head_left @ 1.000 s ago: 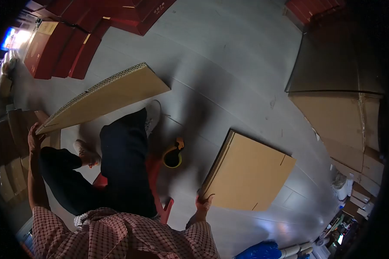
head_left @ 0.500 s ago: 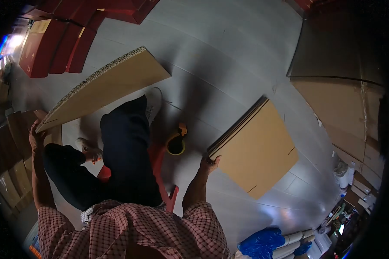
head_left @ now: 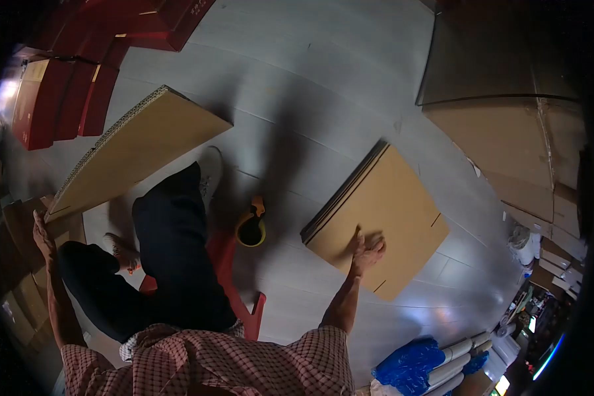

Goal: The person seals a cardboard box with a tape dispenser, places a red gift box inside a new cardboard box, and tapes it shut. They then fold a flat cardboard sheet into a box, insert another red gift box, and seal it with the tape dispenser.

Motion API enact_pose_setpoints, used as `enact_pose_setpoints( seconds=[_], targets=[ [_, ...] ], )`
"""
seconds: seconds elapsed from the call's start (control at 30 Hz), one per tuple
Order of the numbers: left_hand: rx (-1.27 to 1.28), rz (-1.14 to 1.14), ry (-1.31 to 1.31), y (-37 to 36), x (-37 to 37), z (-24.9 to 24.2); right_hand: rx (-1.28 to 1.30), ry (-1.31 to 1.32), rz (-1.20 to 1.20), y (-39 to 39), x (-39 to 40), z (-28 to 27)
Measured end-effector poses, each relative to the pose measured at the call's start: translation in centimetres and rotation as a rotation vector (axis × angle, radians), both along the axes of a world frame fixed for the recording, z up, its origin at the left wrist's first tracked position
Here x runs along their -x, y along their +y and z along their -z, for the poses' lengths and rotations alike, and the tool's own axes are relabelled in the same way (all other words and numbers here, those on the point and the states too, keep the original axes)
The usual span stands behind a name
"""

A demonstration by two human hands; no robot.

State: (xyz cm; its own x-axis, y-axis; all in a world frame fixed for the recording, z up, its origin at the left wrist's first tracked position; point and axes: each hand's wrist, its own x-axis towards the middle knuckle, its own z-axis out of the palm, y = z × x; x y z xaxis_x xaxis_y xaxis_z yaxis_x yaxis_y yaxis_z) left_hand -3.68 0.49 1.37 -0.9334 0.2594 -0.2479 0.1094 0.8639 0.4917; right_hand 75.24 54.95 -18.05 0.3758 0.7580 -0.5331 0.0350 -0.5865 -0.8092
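A thick stack of cardboard sheets (head_left: 142,142) stands tilted at the left, its corrugated edges facing up. My left hand (head_left: 43,237) is at the near end of this stack, fingers straight against its corner. To the right, a second pile of flat cardboard (head_left: 402,211) lies on the floor, with short dark slits near its edges. Over the top sheet is my right hand (head_left: 368,253), fingers loosely bent and thumb apart, holding nothing. A roll of tape in a yellow-orange dispenser (head_left: 251,231) rests on the floor between the two stacks.
I sit on a red stool (head_left: 254,317). Dark red boxes (head_left: 53,99) are stacked at the upper left, brown cartons (head_left: 30,257) at the left. A large carton (head_left: 495,145) stands at the right. Blue plastic (head_left: 409,363) and white rolls (head_left: 449,373) lie at the lower right.
My right hand has left the near corner of the right pile and moved right, over its top sheet. My left hand's fingers have straightened at the left stack. The view has shifted slightly.
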Motion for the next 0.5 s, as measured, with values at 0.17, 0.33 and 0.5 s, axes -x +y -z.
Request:
enact_pose_setpoints(
  seconds=[0.17,0.33,0.5],
  targets=[
    [0.015,0.010,0.016,1.6,0.0,0.5,-0.100,0.037,-0.053,11.7,3.2,1.4],
    [0.058,0.034,0.032,3.8,0.3,0.6,-0.136,0.072,-0.090,18.5,7.2,2.9],
    [0.136,0.129,0.106,10.0,1.9,1.0,-0.139,0.024,-0.001,15.5,7.3,4.2]
  ],
)
